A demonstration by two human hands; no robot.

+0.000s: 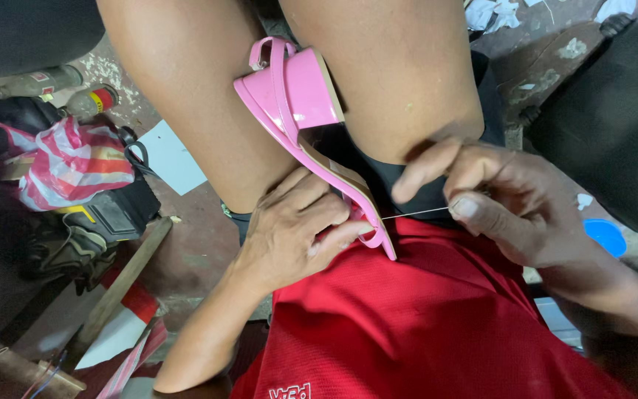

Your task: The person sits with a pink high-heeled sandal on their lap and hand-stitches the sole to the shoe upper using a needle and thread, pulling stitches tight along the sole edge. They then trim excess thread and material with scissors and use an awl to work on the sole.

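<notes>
Two hands on one pink shoe [297, 96], wedged heel-up between the knees, toe end over the red shirt [437, 318]. Stitching looks mid-way: thread [415, 214] runs taut from the sole edge near the toe, so at least one stitch is in; how much seam remains, can't tell. Left hand [293, 233] fingers curled, pinching the sole at the stitch point. Right hand [511, 203] fingers closed on the thread, pulling sideways. Needle not visible.
</notes>
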